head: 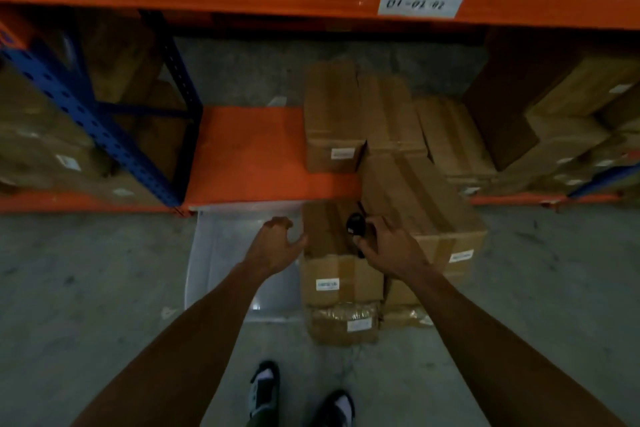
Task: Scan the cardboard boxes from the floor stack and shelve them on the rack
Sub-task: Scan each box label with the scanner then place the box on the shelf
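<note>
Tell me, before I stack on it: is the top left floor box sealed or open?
Sealed: the top left floor box shows closed flaps.

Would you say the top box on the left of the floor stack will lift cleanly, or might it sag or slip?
The top left box looks rigid: taped seams, square edges, so sagging seems unlikely. Its plain cardboard probably grips well. The left hand sits beside it while the right hand holds the scanner, so a one-handed lift might tilt.

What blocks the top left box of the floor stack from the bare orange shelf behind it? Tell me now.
Nothing visible does. The top left box sits just in front of the orange shelf, whose bare stretch lies left of the shelved boxes. The right hand holds the scanner over it; the left hand is beside it.
</note>
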Available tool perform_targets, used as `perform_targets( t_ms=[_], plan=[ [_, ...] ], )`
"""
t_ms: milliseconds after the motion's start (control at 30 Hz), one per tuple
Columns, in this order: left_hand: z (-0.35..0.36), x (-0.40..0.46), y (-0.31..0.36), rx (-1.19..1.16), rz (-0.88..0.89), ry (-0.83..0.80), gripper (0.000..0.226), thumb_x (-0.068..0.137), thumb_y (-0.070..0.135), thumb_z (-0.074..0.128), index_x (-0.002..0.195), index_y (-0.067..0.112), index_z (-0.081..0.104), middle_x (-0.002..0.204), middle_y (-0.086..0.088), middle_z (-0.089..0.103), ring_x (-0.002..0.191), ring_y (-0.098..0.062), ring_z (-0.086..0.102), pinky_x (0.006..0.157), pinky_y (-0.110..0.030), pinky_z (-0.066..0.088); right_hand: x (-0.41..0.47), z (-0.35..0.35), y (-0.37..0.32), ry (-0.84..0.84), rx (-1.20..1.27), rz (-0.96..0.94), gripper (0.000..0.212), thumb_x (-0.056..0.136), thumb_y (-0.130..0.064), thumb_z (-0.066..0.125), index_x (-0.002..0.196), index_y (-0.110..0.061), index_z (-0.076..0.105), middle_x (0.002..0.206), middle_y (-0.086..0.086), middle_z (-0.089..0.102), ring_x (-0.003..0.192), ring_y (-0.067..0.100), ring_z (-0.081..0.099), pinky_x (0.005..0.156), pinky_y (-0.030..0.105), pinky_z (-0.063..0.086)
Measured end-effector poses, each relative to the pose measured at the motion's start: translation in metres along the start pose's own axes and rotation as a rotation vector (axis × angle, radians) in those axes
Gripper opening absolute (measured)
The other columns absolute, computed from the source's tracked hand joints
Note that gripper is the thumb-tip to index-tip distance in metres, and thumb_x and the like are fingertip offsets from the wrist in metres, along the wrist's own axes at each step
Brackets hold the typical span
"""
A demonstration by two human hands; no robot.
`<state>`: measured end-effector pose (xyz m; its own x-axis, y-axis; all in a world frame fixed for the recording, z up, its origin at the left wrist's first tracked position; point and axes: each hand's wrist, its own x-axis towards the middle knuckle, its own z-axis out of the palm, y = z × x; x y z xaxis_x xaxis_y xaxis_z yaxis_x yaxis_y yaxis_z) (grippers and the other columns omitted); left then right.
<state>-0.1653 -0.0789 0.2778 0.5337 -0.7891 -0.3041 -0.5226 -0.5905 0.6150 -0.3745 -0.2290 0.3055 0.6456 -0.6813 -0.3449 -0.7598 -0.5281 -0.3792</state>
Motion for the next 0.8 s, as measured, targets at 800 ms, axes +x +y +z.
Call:
perform_targets(
  t_ms=[800],
  plan=[
    [0.218,0.125,-0.145,-0.037,0.284,-0.258,0.053,0.094,0.045,0.060,0.137,0.014,0.056,0.147,-0.005,0.051,0.138,-0.018,0.043,0.115,-0.026,0.028,0.189,0.191,0.090,-0.050,0.320,0.495,0.079,0.094,-0.022,0.065,0.159,-0.014,0.020,0.144,0.022,0.049,0.127,0.041,0.054,0.104,0.052,0.049]
  ],
)
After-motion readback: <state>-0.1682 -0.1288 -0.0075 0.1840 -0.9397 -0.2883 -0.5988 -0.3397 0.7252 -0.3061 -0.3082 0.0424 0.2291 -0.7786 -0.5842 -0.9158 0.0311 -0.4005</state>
